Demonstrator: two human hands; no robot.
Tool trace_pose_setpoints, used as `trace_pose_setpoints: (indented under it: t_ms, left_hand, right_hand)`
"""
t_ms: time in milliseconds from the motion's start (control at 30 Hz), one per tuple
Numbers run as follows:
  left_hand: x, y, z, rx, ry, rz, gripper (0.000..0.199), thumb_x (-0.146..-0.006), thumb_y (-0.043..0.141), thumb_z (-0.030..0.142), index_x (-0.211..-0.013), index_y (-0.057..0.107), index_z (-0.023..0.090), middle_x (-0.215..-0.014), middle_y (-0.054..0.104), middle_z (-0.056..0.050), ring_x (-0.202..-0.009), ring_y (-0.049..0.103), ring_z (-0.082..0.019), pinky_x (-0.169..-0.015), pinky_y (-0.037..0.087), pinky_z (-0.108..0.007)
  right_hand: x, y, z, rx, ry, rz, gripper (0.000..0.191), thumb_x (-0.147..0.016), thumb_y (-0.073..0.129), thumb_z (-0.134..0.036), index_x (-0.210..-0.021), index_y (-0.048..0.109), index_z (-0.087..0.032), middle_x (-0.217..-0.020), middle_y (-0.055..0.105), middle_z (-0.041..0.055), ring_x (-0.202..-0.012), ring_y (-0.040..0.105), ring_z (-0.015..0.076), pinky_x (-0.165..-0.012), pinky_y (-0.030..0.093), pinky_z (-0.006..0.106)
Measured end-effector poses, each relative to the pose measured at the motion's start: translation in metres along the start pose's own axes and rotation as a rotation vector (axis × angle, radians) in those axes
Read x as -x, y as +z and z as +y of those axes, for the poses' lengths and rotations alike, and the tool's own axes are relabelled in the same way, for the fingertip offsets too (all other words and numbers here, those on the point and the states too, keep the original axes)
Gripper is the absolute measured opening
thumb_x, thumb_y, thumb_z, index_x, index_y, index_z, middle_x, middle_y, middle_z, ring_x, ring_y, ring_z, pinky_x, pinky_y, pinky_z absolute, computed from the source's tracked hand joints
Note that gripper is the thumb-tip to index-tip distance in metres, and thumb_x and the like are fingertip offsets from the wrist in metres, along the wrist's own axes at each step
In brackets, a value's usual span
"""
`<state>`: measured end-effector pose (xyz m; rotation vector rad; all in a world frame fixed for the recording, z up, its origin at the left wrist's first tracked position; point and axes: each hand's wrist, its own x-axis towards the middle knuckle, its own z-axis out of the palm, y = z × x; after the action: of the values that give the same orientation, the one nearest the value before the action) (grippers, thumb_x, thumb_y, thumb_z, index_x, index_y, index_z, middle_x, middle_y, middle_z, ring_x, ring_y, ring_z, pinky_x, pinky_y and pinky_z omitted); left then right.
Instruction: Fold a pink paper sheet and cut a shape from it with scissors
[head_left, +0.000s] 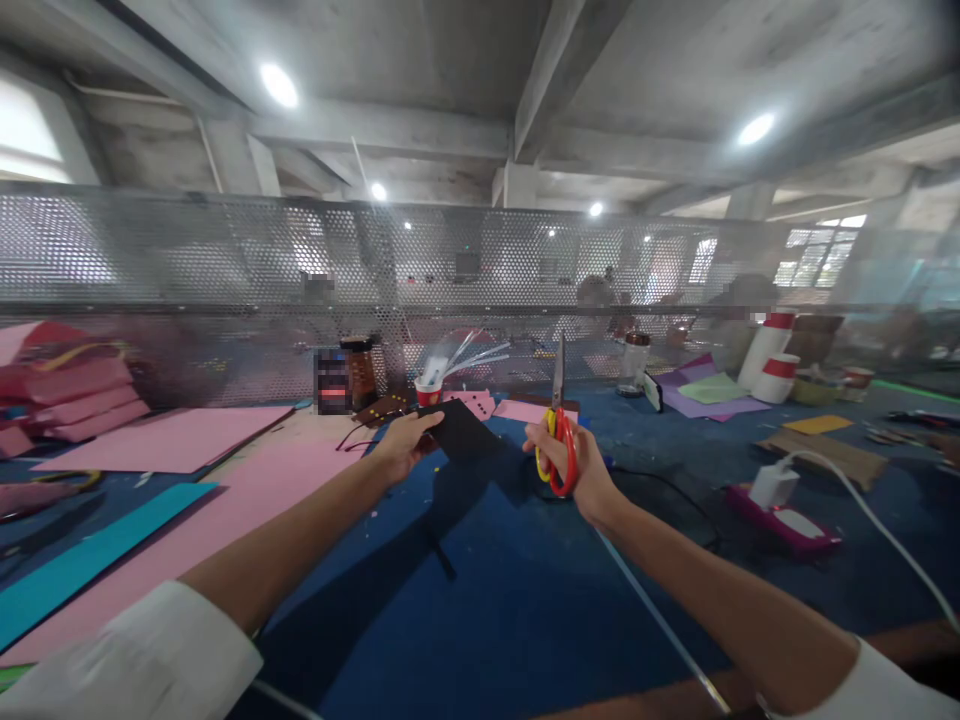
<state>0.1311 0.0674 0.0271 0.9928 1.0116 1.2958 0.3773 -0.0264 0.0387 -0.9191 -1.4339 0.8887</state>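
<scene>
My left hand pinches the left edge of a black sheet, held above the blue table. In my right hand are scissors with red and yellow handles, their blades pointing up and looking closed. The scissors are to the right of the black sheet, apart from it. Behind the sheet stands a red and white cup holding clear strips.
Pink sheets and a teal strip lie at the left. A mesh partition runs behind. At the right are a magenta power strip with a white charger, brown cardboard and a jar.
</scene>
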Motion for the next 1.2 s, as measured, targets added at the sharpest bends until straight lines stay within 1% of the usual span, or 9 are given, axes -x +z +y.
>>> trace_pose_setpoints:
  t_ms: [133,267,400,533,667,767,800,900,1200]
  left_hand:
    - [-0.008,0.016,-0.012,-0.022,0.027,0.041,0.017,-0.073,0.075,0.014,-0.083,0.062,0.014,-0.073,0.070,-0.003,-0.058,0.065,-0.011,-0.060,0.056,-0.022]
    - [-0.012,0.023,-0.015,-0.127,-0.001,-0.028,0.020,-0.071,0.075,0.014,-0.085,0.062,0.013,-0.080,0.072,-0.008,-0.067,0.068,-0.017,-0.067,0.058,-0.031]
    - [-0.015,0.007,-0.008,-0.330,0.023,-0.045,0.037,-0.065,0.078,0.013,-0.098,0.062,0.012,-0.082,0.071,-0.010,-0.059,0.067,-0.019,-0.060,0.056,-0.033]
    - [-0.002,-0.018,0.007,-0.541,0.171,-0.051,0.048,-0.061,0.078,0.011,-0.107,0.063,0.017,-0.092,0.069,-0.008,-0.061,0.064,-0.015,-0.061,0.050,-0.026]
    - [0.036,-0.032,0.016,-0.736,0.260,-0.255,0.020,-0.059,0.078,0.011,-0.075,0.073,0.021,-0.082,0.068,-0.002,-0.075,0.062,-0.017,-0.069,0.045,-0.022]
    - [0.068,-0.033,0.011,-0.850,0.256,-0.471,0.018,-0.057,0.079,0.010,-0.070,0.075,0.023,-0.078,0.069,-0.001,-0.070,0.062,-0.017,-0.066,0.044,-0.023]
    - [0.076,-0.033,0.009,-0.959,0.307,-0.601,0.016,-0.062,0.076,0.012,-0.074,0.076,0.024,-0.082,0.069,-0.001,-0.071,0.062,-0.017,-0.066,0.044,-0.023]
    - [0.089,-0.032,0.003,-1.140,0.395,-0.780,0.017,-0.069,0.070,0.015,-0.081,0.077,0.025,-0.087,0.068,-0.002,-0.074,0.062,-0.016,-0.066,0.044,-0.023]
    - [0.087,-0.030,0.006,-1.246,0.240,-0.816,0.009,-0.074,0.067,0.020,-0.081,0.072,0.021,-0.088,0.063,0.000,-0.078,0.061,-0.015,-0.067,0.044,-0.022]
  right_hand:
    - [0.001,0.001,-0.002,0.001,-0.001,0.002,0.039,-0.081,0.061,-0.057,-0.074,0.055,-0.019,-0.053,0.053,-0.0030,-0.044,0.047,0.0091,-0.042,0.039,0.021]
    - [0.001,0.001,0.001,0.030,-0.011,0.001,0.039,-0.082,0.060,-0.057,-0.074,0.056,-0.019,-0.052,0.052,-0.0030,-0.044,0.047,0.0094,-0.041,0.039,0.021]
    - [0.001,0.001,0.005,0.052,-0.007,-0.003,0.038,-0.082,0.059,-0.057,-0.075,0.056,-0.019,-0.052,0.051,-0.0031,-0.044,0.046,0.0096,-0.040,0.038,0.021]
    - [0.003,0.003,0.004,0.023,0.010,-0.018,0.036,-0.081,0.062,-0.054,-0.075,0.055,-0.020,-0.054,0.052,-0.0033,-0.045,0.046,0.0094,-0.041,0.038,0.020]
    - [0.006,0.007,-0.003,0.006,0.055,-0.058,0.034,-0.079,0.066,-0.051,-0.074,0.053,-0.019,-0.053,0.052,-0.0039,-0.045,0.045,0.0091,-0.041,0.038,0.021]
    - [0.009,0.010,-0.007,0.010,0.079,-0.073,0.033,-0.079,0.066,-0.049,-0.074,0.052,-0.020,-0.054,0.053,-0.0041,-0.044,0.045,0.0089,-0.042,0.038,0.021]
    - [0.010,0.011,-0.008,0.013,0.079,-0.081,0.033,-0.079,0.066,-0.049,-0.074,0.052,-0.020,-0.055,0.053,-0.0039,-0.045,0.046,0.0089,-0.042,0.038,0.021]
    - [0.012,0.014,-0.008,0.038,0.060,-0.117,0.032,-0.081,0.063,-0.047,-0.073,0.049,-0.020,-0.060,0.057,-0.0024,-0.047,0.048,0.0085,-0.044,0.039,0.021]
    - [0.016,0.017,-0.005,0.159,0.043,-0.178,0.028,-0.085,0.061,-0.044,-0.078,0.049,-0.020,-0.067,0.062,-0.0018,-0.046,0.048,0.0073,-0.043,0.040,0.021]
